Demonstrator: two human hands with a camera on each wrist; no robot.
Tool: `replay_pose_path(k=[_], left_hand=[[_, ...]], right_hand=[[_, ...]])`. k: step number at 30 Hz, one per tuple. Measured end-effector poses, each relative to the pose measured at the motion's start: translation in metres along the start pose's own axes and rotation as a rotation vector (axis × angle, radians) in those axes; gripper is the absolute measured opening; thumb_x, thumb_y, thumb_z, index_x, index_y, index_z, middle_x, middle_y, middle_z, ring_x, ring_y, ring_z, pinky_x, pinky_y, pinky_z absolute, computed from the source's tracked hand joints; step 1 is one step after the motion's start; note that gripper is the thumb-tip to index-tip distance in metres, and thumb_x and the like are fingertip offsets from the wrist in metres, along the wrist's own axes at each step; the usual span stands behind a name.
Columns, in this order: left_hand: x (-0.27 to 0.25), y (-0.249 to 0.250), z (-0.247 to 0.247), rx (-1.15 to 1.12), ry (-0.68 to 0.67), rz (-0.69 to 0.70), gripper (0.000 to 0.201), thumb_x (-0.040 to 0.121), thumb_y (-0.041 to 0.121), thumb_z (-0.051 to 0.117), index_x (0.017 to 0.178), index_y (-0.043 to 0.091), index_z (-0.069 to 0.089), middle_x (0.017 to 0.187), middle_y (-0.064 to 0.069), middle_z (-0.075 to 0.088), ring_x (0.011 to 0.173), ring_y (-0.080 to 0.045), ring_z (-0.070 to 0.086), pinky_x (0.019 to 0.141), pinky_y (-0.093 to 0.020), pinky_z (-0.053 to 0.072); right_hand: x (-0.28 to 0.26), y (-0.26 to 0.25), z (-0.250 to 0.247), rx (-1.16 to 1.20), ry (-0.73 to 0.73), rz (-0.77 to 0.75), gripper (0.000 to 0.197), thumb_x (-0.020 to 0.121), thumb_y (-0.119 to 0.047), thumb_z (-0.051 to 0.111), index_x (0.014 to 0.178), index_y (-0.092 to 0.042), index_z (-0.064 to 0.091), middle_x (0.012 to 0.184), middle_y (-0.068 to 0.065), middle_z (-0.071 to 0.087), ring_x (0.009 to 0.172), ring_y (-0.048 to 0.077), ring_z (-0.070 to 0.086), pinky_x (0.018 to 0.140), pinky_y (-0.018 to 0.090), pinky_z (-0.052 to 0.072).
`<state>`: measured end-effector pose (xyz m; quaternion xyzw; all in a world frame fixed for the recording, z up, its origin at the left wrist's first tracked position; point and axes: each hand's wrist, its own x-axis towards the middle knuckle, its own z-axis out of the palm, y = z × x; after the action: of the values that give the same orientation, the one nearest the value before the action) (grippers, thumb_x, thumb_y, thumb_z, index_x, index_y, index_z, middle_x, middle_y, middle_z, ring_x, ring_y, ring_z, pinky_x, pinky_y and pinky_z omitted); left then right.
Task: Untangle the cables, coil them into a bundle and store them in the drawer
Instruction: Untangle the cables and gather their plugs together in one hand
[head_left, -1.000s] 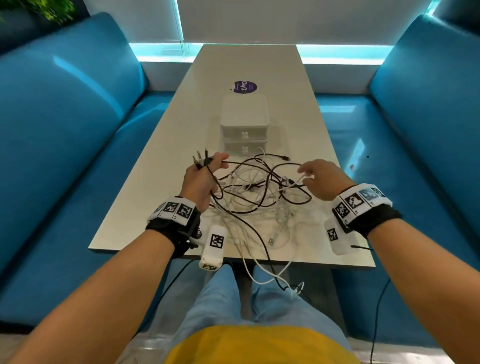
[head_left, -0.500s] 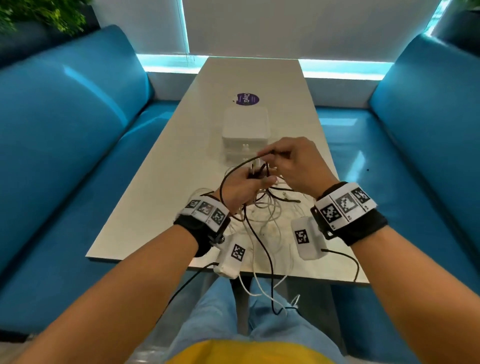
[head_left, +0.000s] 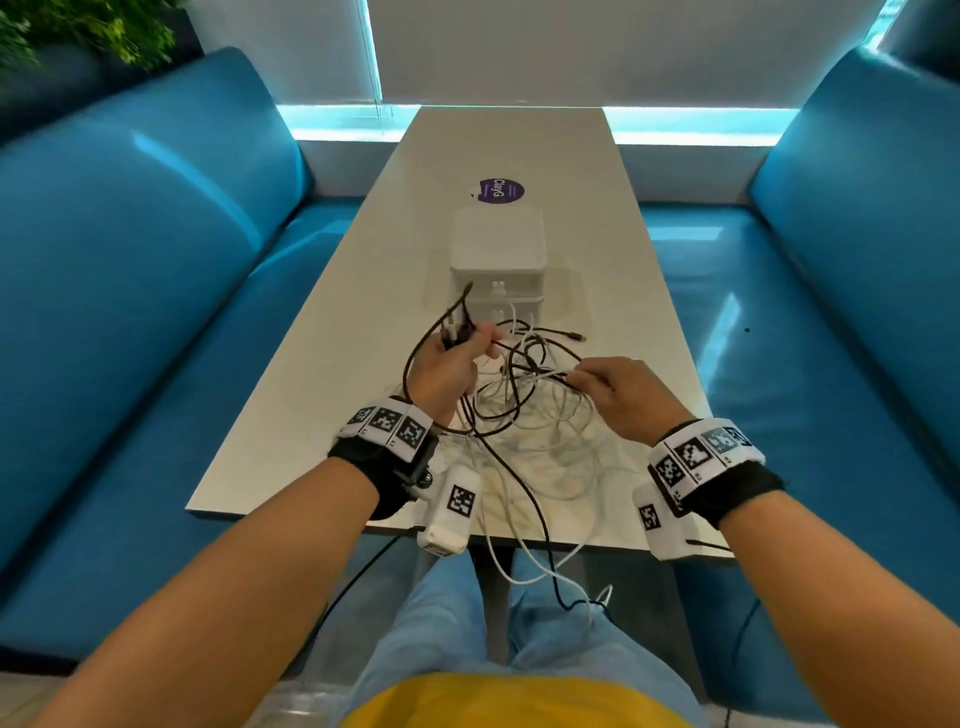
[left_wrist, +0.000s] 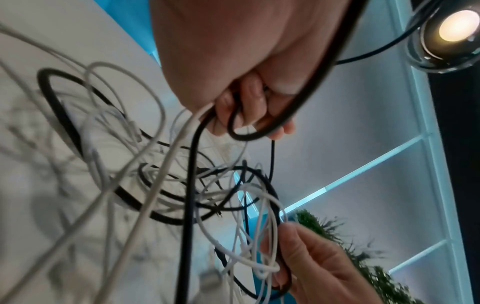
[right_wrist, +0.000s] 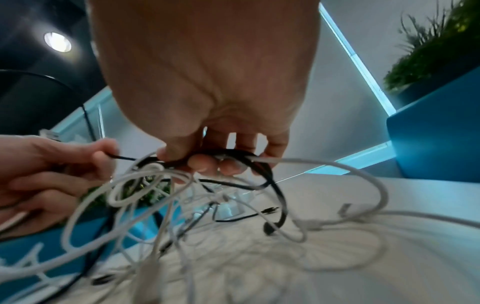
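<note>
A tangle of black and white cables (head_left: 524, 415) lies on the near half of the pale table (head_left: 322, 332), with loops hanging over its front edge. My left hand (head_left: 457, 358) grips several cable ends, plugs sticking up from its fist; the left wrist view shows black and white strands running out of the left hand (left_wrist: 249, 107). My right hand (head_left: 613, 387) pinches a bunch of black and white strands to the right, its fingertips (right_wrist: 205, 164) closed around them. A white two-drawer box (head_left: 497, 260) stands just behind the tangle, both drawers closed.
A purple round sticker (head_left: 501, 190) sits on the table beyond the box. Blue sofas (head_left: 130, 270) flank the table on both sides. Cable loops (head_left: 540, 561) dangle toward my knees. A green plant (head_left: 93, 26) stands at the far left.
My hands, together near the box half a second ago, have drawn apart: the left stays up with the plug ends, the right has moved right and down, pulling strands out of the tangle.
</note>
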<state>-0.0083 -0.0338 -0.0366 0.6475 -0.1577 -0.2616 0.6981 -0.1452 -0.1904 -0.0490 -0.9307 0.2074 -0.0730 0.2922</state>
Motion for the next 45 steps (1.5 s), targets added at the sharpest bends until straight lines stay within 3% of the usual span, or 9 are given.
replay_pose_path(k=[7, 13, 18, 21, 25, 28, 34, 40, 45], left_hand=[[0.002, 0.001, -0.026, -0.087, 0.146, -0.023, 0.023, 0.097, 0.024, 0.055, 0.079, 0.015, 0.067, 0.063, 0.006, 0.061, 0.037, -0.006, 0.027, 0.042, -0.02, 0.023], [0.006, 0.0, -0.049, -0.159, 0.263, -0.046, 0.02, 0.097, 0.026, 0.055, 0.083, 0.015, 0.066, 0.075, 0.001, 0.06, 0.037, -0.004, 0.028, 0.04, -0.017, 0.027], [0.01, 0.003, -0.061, -0.184, 0.296, -0.027, 0.019, 0.096, 0.027, 0.056, 0.085, 0.016, 0.066, 0.077, 0.001, 0.061, 0.037, -0.004, 0.028, 0.041, -0.018, 0.028], [0.009, 0.001, -0.059, -0.119, 0.258, -0.032, 0.019, 0.097, 0.027, 0.055, 0.086, 0.016, 0.067, 0.081, 0.0, 0.064, 0.036, -0.004, 0.028, 0.041, -0.018, 0.028], [0.007, 0.0, -0.052, -0.096, 0.199, -0.031, 0.02, 0.097, 0.027, 0.054, 0.087, 0.017, 0.068, 0.084, -0.001, 0.066, 0.035, -0.004, 0.027, 0.04, -0.017, 0.027], [0.005, 0.002, -0.04, -0.096, 0.169, -0.038, 0.02, 0.097, 0.026, 0.054, 0.086, 0.017, 0.068, 0.08, 0.0, 0.066, 0.035, -0.004, 0.027, 0.039, -0.017, 0.027], [-0.001, 0.012, -0.015, -0.173, 0.063, -0.008, 0.018, 0.096, 0.024, 0.056, 0.087, 0.015, 0.069, 0.071, 0.003, 0.064, 0.035, -0.004, 0.025, 0.038, -0.017, 0.021], [0.001, 0.009, -0.003, -0.085, -0.067, 0.053, 0.023, 0.09, 0.012, 0.063, 0.11, 0.024, 0.062, 0.058, 0.011, 0.055, 0.038, -0.003, 0.027, 0.041, -0.018, 0.02], [-0.008, -0.002, 0.034, 0.145, -0.232, 0.158, 0.023, 0.089, -0.001, 0.061, 0.109, 0.009, 0.056, 0.054, 0.017, 0.058, 0.051, 0.006, 0.054, 0.052, -0.006, 0.04]], right_hand=[[-0.001, 0.022, 0.002, 0.004, -0.064, 0.126, 0.026, 0.097, -0.029, 0.051, 0.074, -0.025, 0.063, 0.083, 0.007, 0.068, 0.083, 0.027, 0.06, 0.081, 0.04, 0.048], [-0.007, 0.034, -0.004, -0.05, -0.084, 0.2, 0.034, 0.099, -0.029, 0.049, 0.066, -0.022, 0.055, 0.074, 0.005, 0.059, 0.077, 0.025, 0.052, 0.065, 0.031, 0.031], [-0.005, 0.036, -0.006, -0.061, -0.108, 0.241, 0.037, 0.097, -0.03, 0.051, 0.064, -0.015, 0.054, 0.069, 0.007, 0.057, 0.075, 0.028, 0.055, 0.06, 0.029, 0.036], [0.0, 0.027, -0.012, -0.08, -0.082, 0.213, 0.016, 0.094, -0.028, 0.058, 0.092, -0.016, 0.069, 0.086, 0.004, 0.061, 0.09, 0.026, 0.059, 0.074, 0.028, 0.04], [-0.003, -0.02, -0.034, -0.137, 0.066, -0.038, 0.036, 0.09, -0.031, 0.063, 0.125, -0.024, 0.058, 0.1, -0.005, 0.051, 0.097, 0.014, 0.053, 0.088, 0.028, 0.039], [-0.001, -0.052, -0.042, -0.12, 0.099, -0.176, 0.027, 0.091, -0.035, 0.06, 0.116, -0.026, 0.064, 0.095, -0.007, 0.059, 0.091, 0.012, 0.055, 0.085, 0.03, 0.043], [0.017, -0.031, -0.014, -0.108, -0.181, -0.013, 0.023, 0.092, -0.036, 0.06, 0.111, -0.025, 0.067, 0.088, -0.003, 0.064, 0.08, 0.014, 0.057, 0.077, 0.028, 0.042], [0.019, -0.026, -0.011, 0.093, 0.003, -0.059, 0.026, 0.092, -0.024, 0.062, 0.066, -0.028, 0.063, 0.055, -0.007, 0.053, 0.056, 0.009, 0.047, 0.06, 0.024, 0.035], [0.02, -0.031, -0.02, 0.193, 0.097, -0.097, 0.012, 0.088, -0.018, 0.064, 0.086, -0.02, 0.076, 0.07, -0.001, 0.07, 0.069, 0.013, 0.062, 0.07, 0.027, 0.048]])
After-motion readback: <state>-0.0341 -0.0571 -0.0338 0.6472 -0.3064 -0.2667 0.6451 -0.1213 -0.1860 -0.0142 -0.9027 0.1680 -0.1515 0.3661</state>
